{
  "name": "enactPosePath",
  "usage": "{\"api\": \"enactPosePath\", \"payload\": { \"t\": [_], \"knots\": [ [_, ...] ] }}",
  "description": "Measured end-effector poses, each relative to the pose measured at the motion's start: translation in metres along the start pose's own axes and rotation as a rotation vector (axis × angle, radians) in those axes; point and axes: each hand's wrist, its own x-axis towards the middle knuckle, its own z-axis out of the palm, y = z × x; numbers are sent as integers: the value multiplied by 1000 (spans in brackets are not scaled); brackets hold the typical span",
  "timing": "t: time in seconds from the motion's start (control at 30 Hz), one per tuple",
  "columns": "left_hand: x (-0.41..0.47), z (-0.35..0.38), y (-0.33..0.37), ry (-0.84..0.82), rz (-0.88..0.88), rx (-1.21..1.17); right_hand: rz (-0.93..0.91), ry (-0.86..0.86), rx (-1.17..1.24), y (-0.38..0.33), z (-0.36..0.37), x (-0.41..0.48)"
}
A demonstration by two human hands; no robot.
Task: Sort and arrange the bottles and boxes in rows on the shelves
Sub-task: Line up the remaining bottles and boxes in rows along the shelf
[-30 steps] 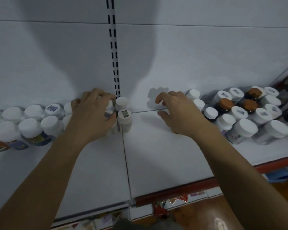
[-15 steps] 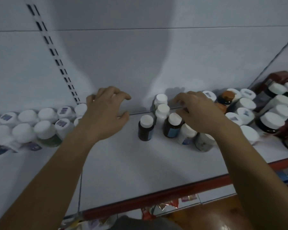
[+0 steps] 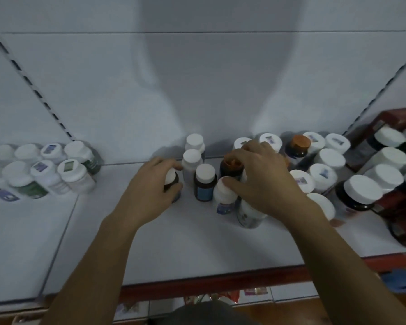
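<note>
Head view: my left hand (image 3: 150,192) grips a dark bottle (image 3: 171,178), my right hand (image 3: 263,181) clutches the three-o'clock cluster (image 3: 224,199), and I risk toppling the blue-labelled bottle (image 3: 204,184) between.

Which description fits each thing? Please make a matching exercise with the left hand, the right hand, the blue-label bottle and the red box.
Things:
1 left hand
2 right hand
3 blue-label bottle
4 red box

Descriptions:
a at the far right
b stands between the hands
c grips a dark white-capped bottle
d lies over several bottles

Pairs: 1-c, 2-d, 3-b, 4-a.
</note>
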Motion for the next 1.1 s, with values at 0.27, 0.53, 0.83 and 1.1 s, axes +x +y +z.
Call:
{"api": "enactPosePath", "payload": {
  "t": [0.27, 0.53, 0.83, 1.1],
  "knots": [
    [7, -3, 27, 189, -97, -102, -74, 32, 160, 2, -4, 37],
    [28, -11, 44, 119, -105, -43, -143, -154, 78, -16, 13, 93],
    [56, -14, 40, -189, -52, -93, -101, -173, 56, -15, 29, 114],
    [48, -33, 14, -173, -49, -120, -60, -169, -29, -33, 22, 111]
  ]
}}
